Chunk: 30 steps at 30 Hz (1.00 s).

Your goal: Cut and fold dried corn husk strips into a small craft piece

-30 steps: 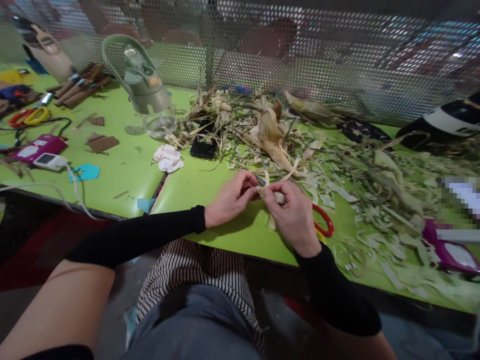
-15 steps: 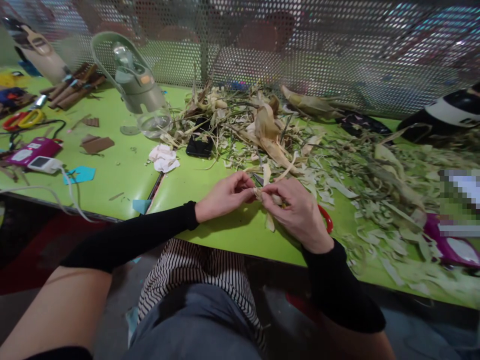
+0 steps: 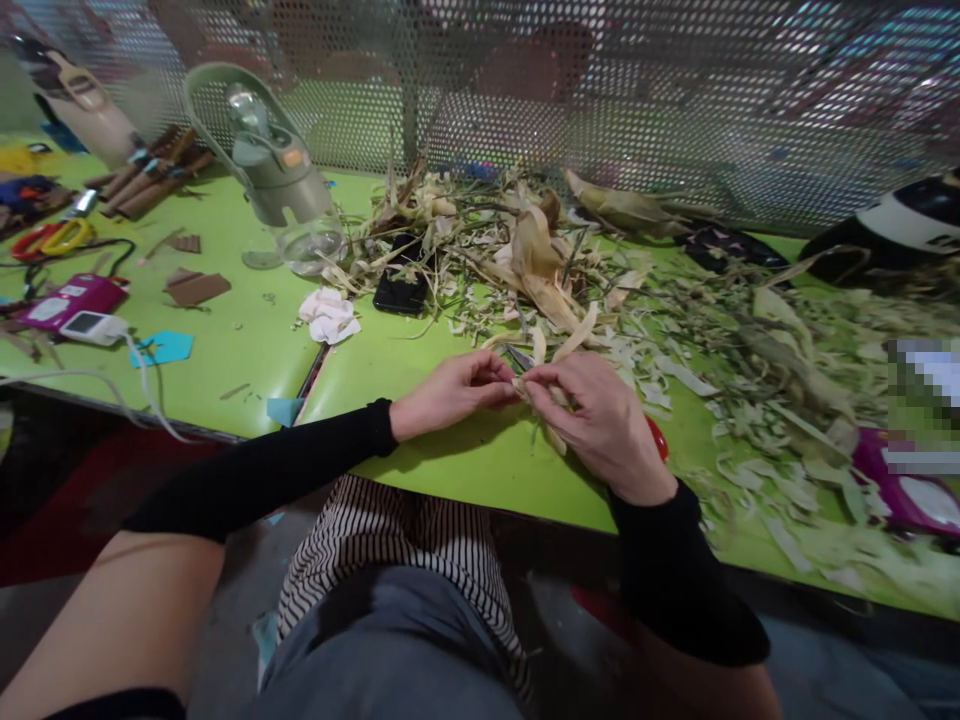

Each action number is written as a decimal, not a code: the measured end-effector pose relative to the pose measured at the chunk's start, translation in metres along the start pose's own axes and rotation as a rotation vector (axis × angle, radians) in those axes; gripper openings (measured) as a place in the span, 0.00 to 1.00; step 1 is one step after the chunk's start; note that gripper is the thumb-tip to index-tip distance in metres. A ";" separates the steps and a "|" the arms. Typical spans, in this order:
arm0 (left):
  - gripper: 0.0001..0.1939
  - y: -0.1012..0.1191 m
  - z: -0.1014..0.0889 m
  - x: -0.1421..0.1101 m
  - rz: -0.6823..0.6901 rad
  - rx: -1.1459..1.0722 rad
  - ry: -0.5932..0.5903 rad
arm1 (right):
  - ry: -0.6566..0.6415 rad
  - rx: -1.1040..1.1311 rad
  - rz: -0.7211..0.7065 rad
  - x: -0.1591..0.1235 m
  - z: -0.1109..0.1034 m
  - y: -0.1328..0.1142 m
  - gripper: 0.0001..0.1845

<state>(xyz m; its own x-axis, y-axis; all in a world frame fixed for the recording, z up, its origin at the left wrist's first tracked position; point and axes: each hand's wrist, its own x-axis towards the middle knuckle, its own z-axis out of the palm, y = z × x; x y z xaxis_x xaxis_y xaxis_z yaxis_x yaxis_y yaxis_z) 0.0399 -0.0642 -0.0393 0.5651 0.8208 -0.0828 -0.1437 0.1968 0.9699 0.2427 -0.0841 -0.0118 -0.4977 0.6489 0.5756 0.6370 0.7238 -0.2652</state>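
Note:
Both hands meet over the near edge of the green table (image 3: 240, 350). My left hand (image 3: 450, 392) pinches one end of a pale dried husk strip (image 3: 555, 436). My right hand (image 3: 596, 420) has its fingers closed round the same strip, whose loose end hangs below the palm. Red-handled scissors (image 3: 658, 438) lie on the table partly hidden under my right hand. A heap of dried corn husks (image 3: 536, 255) lies just beyond the hands.
A black phone (image 3: 401, 291) and crumpled white tissue (image 3: 328, 314) lie left of the heap. A green-capped bottle (image 3: 281, 180) stands at the back left, a perforated metal screen (image 3: 675, 110) behind. Husk scraps (image 3: 772, 420) cover the right side. A pink device (image 3: 71, 298) sits far left.
My right hand has rolled slightly so the strip's loose end swings from straight down toward the right. Both hands have drifted a little toward the table edge; the view shifted slightly.

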 end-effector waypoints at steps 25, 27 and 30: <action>0.10 0.000 0.000 0.000 0.036 -0.037 0.081 | 0.001 0.056 0.111 -0.003 -0.005 -0.002 0.06; 0.10 0.002 -0.001 0.000 0.009 -0.070 0.076 | 0.010 0.066 0.120 -0.004 -0.006 -0.001 0.07; 0.10 0.005 0.000 -0.002 -0.013 -0.092 0.059 | 0.011 0.089 0.176 -0.004 -0.005 0.000 0.06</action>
<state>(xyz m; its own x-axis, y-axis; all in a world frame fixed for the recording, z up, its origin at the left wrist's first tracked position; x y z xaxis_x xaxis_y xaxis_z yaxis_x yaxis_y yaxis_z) 0.0381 -0.0645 -0.0342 0.5192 0.8474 -0.1117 -0.2118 0.2542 0.9437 0.2477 -0.0882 -0.0104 -0.3759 0.7652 0.5227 0.6591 0.6173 -0.4295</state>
